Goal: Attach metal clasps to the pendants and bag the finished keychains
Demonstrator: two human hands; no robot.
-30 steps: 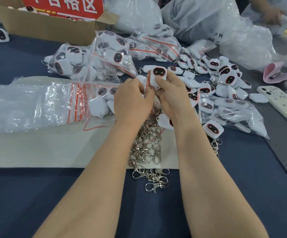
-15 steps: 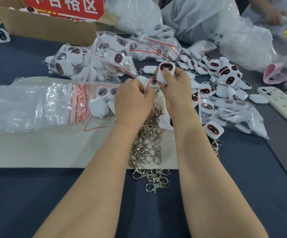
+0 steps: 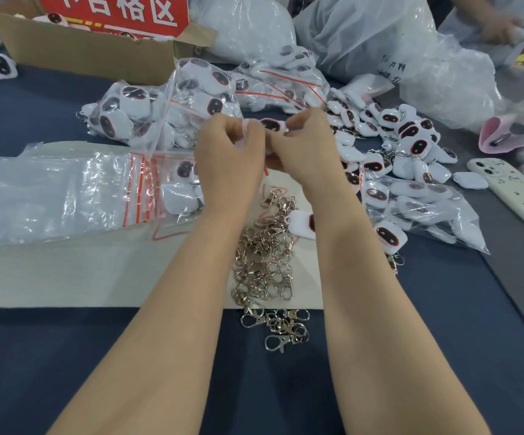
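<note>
1. One white pendant (image 3: 270,124), its dark oval face showing, is raised above the table between your two hands and lies roughly crosswise.
2. Your left hand (image 3: 229,158) has curled fingers and pinches the pendant's left end. Your right hand (image 3: 304,146) pinches the right end the same way. Blur hides whether a clasp is caught at your fingertips.
3. Just below your wrists, between your forearms, a heap of metal clasps (image 3: 264,255) lies on a cream mat (image 3: 66,277). A few clasps spill past the mat's near edge onto the dark blue table (image 3: 66,372).
4. A single spare pendant (image 3: 298,222) lies at the heap's right side, against your right forearm.
5. To your left, a stack of empty zip bags (image 3: 50,189) with red seal lines lies across the mat.
6. Beyond your hands sit filled bags (image 3: 166,114) of pendants. To your right are a loose pile of pendants (image 3: 405,136) and another part-filled bag (image 3: 417,208).
7. Farther out, a cardboard box (image 3: 91,54) with a red sign stands at the back left. Large plastic sacks (image 3: 380,42) stand at the back, and a phone (image 3: 514,193) in a cream case lies near the right edge.
</note>
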